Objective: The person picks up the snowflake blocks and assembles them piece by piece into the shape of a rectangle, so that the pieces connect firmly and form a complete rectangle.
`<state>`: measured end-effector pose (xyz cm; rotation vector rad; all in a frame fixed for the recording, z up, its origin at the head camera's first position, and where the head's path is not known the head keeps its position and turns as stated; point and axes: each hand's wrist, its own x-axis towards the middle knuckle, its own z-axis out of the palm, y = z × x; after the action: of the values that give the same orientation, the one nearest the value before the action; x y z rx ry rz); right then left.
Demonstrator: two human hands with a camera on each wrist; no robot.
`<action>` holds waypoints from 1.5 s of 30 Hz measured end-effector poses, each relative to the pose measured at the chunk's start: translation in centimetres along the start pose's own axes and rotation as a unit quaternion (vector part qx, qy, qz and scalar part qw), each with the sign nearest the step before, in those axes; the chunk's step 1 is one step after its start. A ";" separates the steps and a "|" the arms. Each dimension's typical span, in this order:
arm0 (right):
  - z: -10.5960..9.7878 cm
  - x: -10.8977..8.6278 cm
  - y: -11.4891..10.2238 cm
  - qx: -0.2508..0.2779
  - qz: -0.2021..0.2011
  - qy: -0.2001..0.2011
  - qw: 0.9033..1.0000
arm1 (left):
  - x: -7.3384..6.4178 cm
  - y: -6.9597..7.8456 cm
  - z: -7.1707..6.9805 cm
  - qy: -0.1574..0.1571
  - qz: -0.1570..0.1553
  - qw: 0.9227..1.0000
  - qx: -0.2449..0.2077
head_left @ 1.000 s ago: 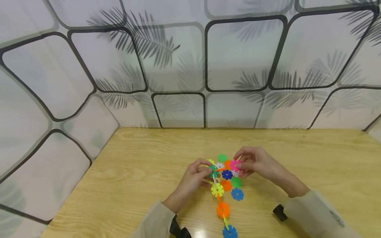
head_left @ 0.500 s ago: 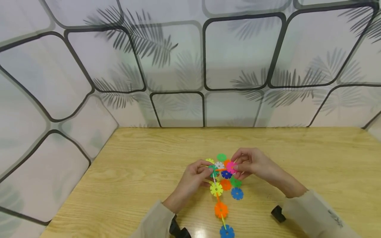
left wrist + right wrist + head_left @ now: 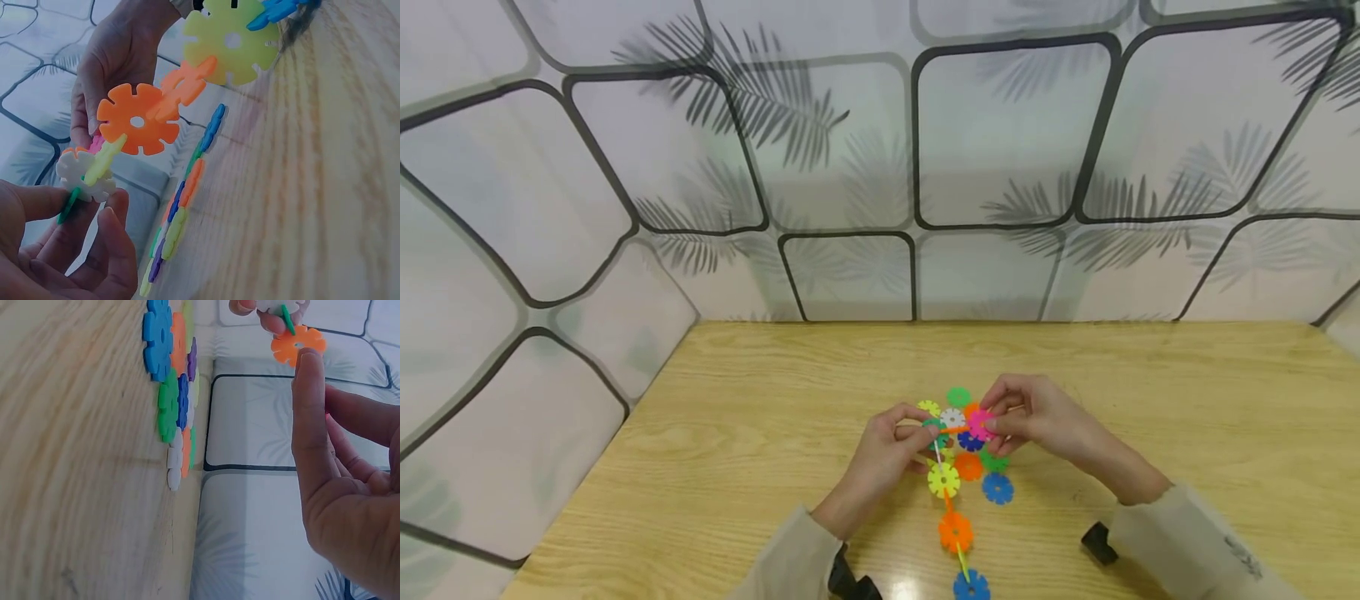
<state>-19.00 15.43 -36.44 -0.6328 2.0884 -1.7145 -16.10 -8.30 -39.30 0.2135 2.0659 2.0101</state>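
Note:
My left hand (image 3: pixel 886 450) pinches a green notched flower disc (image 3: pixel 936 434) between thumb and fingers. From it hangs a chain of slotted flower discs: white, yellow (image 3: pixel 943 481), orange (image 3: pixel 956 532) and a blue disc (image 3: pixel 972 586) among them, joined edge to edge. An orange disc (image 3: pixel 299 345) joins the green one on its right side. My right hand (image 3: pixel 1037 421) pinches a pink disc (image 3: pixel 980 425) at that orange disc's free edge. In the right wrist view the fingers hide nearly all of the pink disc, so the slot contact cannot be made out.
Several loose flower discs lie flat on the wooden table (image 3: pixel 760 400) beneath and beyond the hands, including light green (image 3: pixel 958 397), white (image 3: pixel 952 417), orange (image 3: pixel 969 467) and blue (image 3: pixel 997 488) ones. A patterned cloth wall (image 3: pixel 850 275) rises behind the table.
My right hand has brought the pink disc left and slightly down against the orange disc's end. The chain's lower end has swung a little left; my left hand has barely moved.

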 end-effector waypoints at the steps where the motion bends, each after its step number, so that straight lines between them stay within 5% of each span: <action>1: 0.0 0.0 -0.1 0.000 0.000 0.001 1.000 | 0.0 0.0 0.0 0.001 0.000 1.000 0.003; 20: 1.2 0.0 -0.2 0.029 -0.013 0.024 0.999 | -0.4 0.5 0.5 0.022 0.001 1.000 -0.006; 27: 0.6 0.3 -0.4 0.022 -0.011 -0.007 1.000 | -0.5 0.9 0.2 0.015 -0.015 1.000 -0.020; 37: -1.2 0.5 0.2 -0.033 0.033 0.007 0.999 | -0.4 1.0 -0.3 0.009 -0.015 0.999 -0.037; 45: -2.7 0.4 1.0 -0.067 0.073 0.011 0.995 | -0.1 0.9 -0.9 -0.001 -0.005 1.000 -0.009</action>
<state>-20.91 17.62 -36.89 -0.4871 2.2215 -1.5187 -16.35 -9.14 -38.43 0.2010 2.0437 2.0205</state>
